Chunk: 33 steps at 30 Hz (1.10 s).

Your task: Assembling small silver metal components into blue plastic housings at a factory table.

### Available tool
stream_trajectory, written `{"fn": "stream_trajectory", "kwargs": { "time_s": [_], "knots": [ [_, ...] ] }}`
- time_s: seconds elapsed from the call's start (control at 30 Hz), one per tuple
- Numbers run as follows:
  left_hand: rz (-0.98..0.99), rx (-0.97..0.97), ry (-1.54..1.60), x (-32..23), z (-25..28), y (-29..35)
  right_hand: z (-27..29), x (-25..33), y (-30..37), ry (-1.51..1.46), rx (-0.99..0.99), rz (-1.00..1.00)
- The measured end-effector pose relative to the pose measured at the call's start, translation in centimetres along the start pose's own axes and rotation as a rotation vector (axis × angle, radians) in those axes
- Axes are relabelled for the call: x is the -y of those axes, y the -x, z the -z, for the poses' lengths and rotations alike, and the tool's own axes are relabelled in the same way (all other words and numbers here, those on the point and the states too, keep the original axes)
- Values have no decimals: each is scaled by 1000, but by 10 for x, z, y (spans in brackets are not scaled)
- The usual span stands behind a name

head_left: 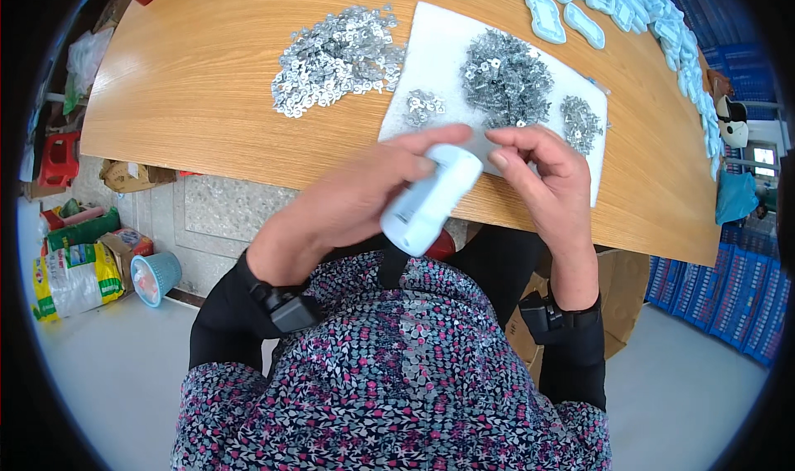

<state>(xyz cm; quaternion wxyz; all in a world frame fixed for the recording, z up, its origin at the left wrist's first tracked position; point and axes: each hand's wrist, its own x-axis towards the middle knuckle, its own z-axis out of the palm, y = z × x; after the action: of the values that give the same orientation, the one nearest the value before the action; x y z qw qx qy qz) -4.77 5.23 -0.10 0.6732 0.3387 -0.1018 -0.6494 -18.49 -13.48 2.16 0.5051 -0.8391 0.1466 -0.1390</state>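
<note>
One pale blue case (435, 198) in head view, tilted near the worktop (199, 98) edge, pinched by the left hand (344, 189), right hand (556, 177) fingertips close together, cannot tell if gripping anything, metal parts (507, 78) heaped on white sheet (435, 53).

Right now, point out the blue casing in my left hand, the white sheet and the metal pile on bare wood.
Blue casing (433, 199), head view: middle of its outer face.
White sheet (434, 53), head view: bare upper-left area.
Metal pile (338, 61), head view: heap's middle.
</note>
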Motion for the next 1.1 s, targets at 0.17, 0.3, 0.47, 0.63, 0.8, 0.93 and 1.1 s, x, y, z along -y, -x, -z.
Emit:
{"fn": "stream_trajectory", "kwargs": {
  "time_s": [0.17, 0.3, 0.47, 0.63, 0.8, 0.93, 1.1],
  "knots": [
    [-254, -134, -81, -21, 19, 11, -27, 0, -35, 723, -169, 383],
    [-333, -162, 24, -26, 26, 9, -40, 5, -46, 903, -125, 410],
    [-400, -138, 252, -23, 35, 3, -38, 5, -52, 983, -102, 455],
    [-449, -38, 218, -24, 33, -16, -40, 9, -49, 992, -100, 403],
    [-469, -28, 132, -34, 27, -22, -50, 16, -51, 1039, -70, 394],
    [-422, -85, 194, -36, 20, -20, -48, 14, -52, 1054, -98, 441],
    [-348, -112, 130, -33, 17, -20, -29, 8, -47, 889, -205, 416]
  ]
}}
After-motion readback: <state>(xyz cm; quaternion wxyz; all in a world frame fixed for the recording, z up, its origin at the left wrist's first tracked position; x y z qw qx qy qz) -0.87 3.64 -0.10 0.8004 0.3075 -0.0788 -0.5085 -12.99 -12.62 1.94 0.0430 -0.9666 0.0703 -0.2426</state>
